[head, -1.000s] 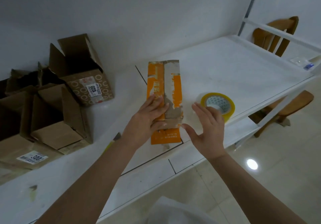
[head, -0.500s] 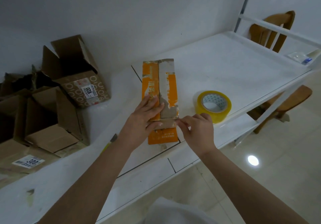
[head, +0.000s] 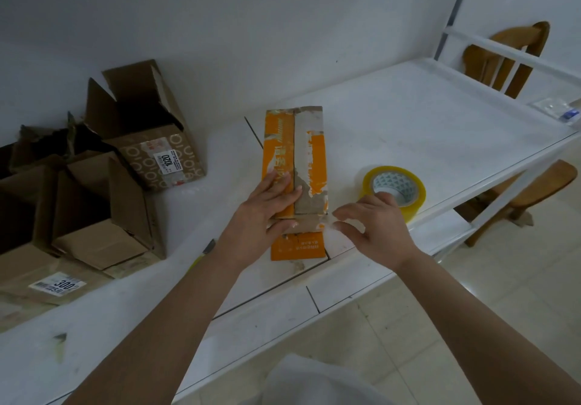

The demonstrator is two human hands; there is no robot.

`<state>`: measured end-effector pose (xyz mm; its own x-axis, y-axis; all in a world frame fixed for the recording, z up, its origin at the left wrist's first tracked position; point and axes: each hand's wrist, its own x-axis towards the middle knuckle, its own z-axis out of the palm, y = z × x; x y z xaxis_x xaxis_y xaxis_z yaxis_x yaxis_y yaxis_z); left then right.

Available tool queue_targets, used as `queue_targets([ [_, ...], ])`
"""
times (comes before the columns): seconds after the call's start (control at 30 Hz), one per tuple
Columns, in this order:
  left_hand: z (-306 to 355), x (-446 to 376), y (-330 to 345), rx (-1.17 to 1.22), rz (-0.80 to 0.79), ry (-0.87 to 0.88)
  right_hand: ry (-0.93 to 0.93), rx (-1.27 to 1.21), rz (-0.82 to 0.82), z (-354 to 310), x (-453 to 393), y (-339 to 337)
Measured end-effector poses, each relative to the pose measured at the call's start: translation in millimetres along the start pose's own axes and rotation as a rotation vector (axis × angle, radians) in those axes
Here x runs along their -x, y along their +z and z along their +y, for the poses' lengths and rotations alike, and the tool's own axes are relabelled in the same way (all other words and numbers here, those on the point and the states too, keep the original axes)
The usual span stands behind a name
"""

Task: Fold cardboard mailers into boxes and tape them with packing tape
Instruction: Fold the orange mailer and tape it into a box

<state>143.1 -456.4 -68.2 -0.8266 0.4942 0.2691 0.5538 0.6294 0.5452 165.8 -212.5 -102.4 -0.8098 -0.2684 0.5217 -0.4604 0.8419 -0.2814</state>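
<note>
Two hands on an oblong orange cardboard box, left hand pressed flat, right hand pinching clear tape.

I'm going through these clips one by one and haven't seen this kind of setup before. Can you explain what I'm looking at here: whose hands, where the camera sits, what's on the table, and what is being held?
No machine here: a person works bare-handed, filmed by a camera on their head looking down. The left hand presses flat on an orange cardboard box on the white table. The right hand pinches something at the box's near corner, probably clear tape, though it is hard to see. A yellow tape roll sits just beyond that hand. Open brown boxes stand to the left; a wooden chair is behind the table.
</note>
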Motion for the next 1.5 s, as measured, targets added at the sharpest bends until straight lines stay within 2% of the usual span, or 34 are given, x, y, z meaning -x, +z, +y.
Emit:
queue_targets([
  [0.4, 6, -2, -2, -0.026, -0.007, -0.018, -0.116, 0.109, 0.008, -9, -33, 7],
  [0.67, 2, -5, -8, -0.012, -0.047, -0.02, -0.2, 0.148, 0.087, -9, -35, 7],
  [0.83, 1, -5, -5, -0.032, -0.028, -0.013, -0.086, 0.028, 0.16, -11, -29, 6],
  [1.0, -5, -4, -11, -0.053, -0.114, 0.027, -0.329, -0.014, 0.174, -11, -34, 13],
  [1.1, -5, -4, -10, -0.074, -0.117, 0.045, -0.337, -0.033, 0.207, -15, -34, 16],
  [1.2, -7, -1, -14, -0.06, -0.051, 0.081, -0.33, 0.049, 0.214, -14, -32, 13],
  [1.33, -13, 18, -14, 0.03, 0.164, 0.097, -0.299, 0.098, 0.199, -9, -30, 4],
  [1.43, -16, 21, -5, 0.034, 0.239, 0.093, -0.31, 0.062, 0.15, -13, -31, 6],
  [1.5, -15, 20, 1, 0.01, 0.291, 0.085, -0.282, -0.049, 0.137, -20, -33, 12],
])
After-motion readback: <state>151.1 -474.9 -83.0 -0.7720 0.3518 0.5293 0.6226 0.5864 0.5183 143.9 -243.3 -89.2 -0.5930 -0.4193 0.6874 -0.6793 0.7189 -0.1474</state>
